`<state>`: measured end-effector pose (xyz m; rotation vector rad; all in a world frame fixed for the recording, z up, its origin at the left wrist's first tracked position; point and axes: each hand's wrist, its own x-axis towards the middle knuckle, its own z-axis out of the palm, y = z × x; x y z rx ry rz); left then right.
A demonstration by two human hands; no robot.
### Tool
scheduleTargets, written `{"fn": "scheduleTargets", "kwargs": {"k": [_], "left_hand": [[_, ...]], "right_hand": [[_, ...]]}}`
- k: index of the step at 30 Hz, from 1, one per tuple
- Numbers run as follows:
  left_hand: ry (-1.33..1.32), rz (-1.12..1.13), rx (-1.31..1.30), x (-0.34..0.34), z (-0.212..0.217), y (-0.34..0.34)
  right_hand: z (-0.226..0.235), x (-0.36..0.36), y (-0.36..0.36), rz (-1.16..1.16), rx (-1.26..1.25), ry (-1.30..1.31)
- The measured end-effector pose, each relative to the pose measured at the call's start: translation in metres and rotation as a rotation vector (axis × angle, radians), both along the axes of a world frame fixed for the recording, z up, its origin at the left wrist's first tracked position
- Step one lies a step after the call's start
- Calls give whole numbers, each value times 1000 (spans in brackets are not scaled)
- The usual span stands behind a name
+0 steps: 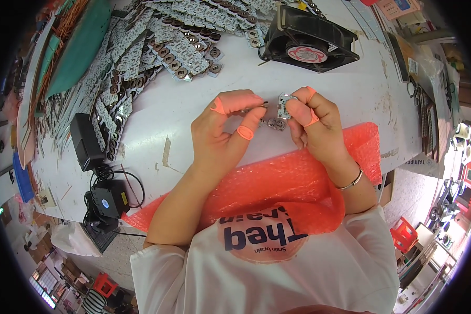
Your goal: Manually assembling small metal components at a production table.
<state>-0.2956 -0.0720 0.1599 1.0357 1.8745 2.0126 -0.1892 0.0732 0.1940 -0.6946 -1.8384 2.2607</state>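
Observation:
My right hand [315, 116] pinches a small white circuit board [284, 106] between thumb and finger, holding it upright above the table. Close by on the left, my left hand [222, 124] is closed in a pinch, its thumb and forefinger around something small with a dark tip [265, 103]. The rest of that piece is hidden by the fingers. Orange finger cots cover parts of the thumb and forefinger on both hands. Beneath and between the hands, a small circuit board piece [276, 124] lies on the white table [157, 112].
Heaped circuit board strips [188, 55] with round metal parts cover the far left. A black fan [311, 44] stands at the back. Red bubble wrap [256, 183] lies along the near edge. Black power adapters [109, 199] with cables sit at the left, scissors [413, 90] at the right.

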Motion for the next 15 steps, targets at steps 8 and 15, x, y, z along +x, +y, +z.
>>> {"fn": "scheduleTargets", "kwargs": {"k": [8, 15], "left_hand": [[65, -106, 12, 2, 1, 0], [-180, -65, 44, -2, 0, -2]], "right_hand": [[1, -3, -2, -5, -75, -42], [-10, -1, 14, 130, 588, 18]]}}
